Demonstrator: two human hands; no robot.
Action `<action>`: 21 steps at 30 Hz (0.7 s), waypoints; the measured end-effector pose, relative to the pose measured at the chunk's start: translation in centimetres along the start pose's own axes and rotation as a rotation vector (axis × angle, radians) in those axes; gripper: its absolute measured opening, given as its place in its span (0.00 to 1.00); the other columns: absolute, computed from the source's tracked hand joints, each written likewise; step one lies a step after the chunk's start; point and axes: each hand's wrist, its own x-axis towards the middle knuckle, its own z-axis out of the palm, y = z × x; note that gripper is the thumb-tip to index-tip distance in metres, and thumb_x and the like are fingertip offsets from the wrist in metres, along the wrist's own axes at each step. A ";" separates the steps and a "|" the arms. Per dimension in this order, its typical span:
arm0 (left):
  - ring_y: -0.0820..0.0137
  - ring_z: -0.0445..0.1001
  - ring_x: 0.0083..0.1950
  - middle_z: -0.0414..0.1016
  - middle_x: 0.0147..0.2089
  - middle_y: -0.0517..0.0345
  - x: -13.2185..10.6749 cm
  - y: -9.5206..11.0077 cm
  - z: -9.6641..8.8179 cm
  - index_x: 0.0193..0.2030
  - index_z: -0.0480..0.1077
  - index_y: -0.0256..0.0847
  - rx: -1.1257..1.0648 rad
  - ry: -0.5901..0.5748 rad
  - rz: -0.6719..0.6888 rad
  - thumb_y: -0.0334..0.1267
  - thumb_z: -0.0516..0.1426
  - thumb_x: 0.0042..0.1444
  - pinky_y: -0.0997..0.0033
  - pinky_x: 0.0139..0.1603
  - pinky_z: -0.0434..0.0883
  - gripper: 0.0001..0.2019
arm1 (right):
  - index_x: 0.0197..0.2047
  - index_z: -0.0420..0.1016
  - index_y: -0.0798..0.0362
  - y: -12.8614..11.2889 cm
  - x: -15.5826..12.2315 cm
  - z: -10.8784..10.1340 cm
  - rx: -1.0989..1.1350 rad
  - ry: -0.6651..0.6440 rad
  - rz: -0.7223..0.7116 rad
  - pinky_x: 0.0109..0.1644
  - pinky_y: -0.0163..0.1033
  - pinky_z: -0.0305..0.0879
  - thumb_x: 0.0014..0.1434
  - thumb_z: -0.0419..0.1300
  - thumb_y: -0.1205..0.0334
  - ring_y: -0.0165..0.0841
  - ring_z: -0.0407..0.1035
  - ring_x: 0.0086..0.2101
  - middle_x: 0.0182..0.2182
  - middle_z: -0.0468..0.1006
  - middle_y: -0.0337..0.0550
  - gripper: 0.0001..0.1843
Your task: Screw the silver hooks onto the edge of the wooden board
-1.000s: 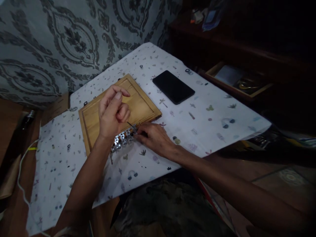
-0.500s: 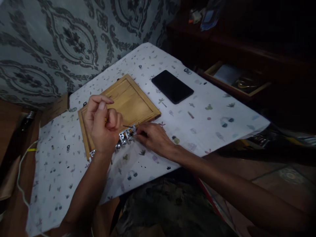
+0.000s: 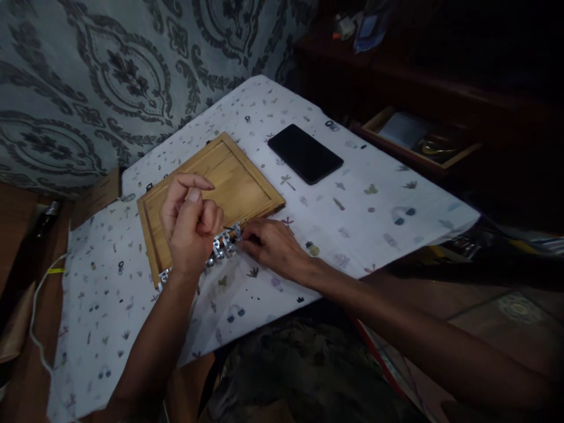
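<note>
My left hand (image 3: pixel 187 220) is raised over the near left part of a framed wooden panel (image 3: pixel 238 170). Its fingers are curled around a screwdriver (image 3: pixel 230 228), whose thin dark shaft points right. The handle is hidden in the fist. The shaft's tip reaches a small silvery metal bracket (image 3: pixel 237 228) on the panel's near edge. My right hand (image 3: pixel 273 244) rests at that edge, thumb and fingertips pinching this bracket. Several similar metal pieces (image 3: pixel 219 247) sit in a row between the hands, and another bracket (image 3: pixel 164 275) is at the panel's near left corner.
A black phone or tablet (image 3: pixel 305 154) lies on the patterned tablecloth (image 3: pixel 352 223) beyond the panel. An open drawer (image 3: pixel 418 141) is at the right. Cardboard (image 3: pixel 97 198) and a white cable (image 3: pixel 35 317) are along the left side.
My left hand has shifted slightly right and turned, so the yellow on the screwdriver handle no longer shows. My right hand stays at the same bracket.
</note>
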 end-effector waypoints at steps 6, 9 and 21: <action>0.83 0.37 0.15 0.44 0.16 0.76 0.9 0.1 -0.9 0.41 0.73 0.37 -0.032 -0.267 -0.101 0.29 0.56 0.61 0.83 0.18 0.51 0.05 | 0.35 0.80 0.53 0.1 -0.1 0.1 0.004 0.022 -0.012 0.40 0.37 0.60 0.61 0.61 0.68 0.33 0.72 0.36 0.34 0.81 0.43 0.05; 0.81 0.49 0.16 0.54 0.17 0.73 1.1 0.3 -1.2 0.43 0.72 0.38 0.080 -0.271 -0.113 0.34 0.57 0.63 0.81 0.21 0.57 0.05 | 0.35 0.80 0.54 0.1 -0.1 0.2 0.007 0.023 -0.012 0.40 0.38 0.60 0.61 0.61 0.68 0.34 0.72 0.36 0.35 0.82 0.44 0.05; 0.81 0.41 0.15 0.46 0.14 0.74 0.3 -0.3 1.6 0.33 0.72 0.40 0.091 0.137 0.042 0.49 0.64 0.61 0.79 0.16 0.46 0.14 | 0.36 0.80 0.54 0.1 -0.1 0.1 0.006 0.011 -0.023 0.41 0.38 0.61 0.62 0.63 0.67 0.33 0.72 0.37 0.35 0.81 0.44 0.04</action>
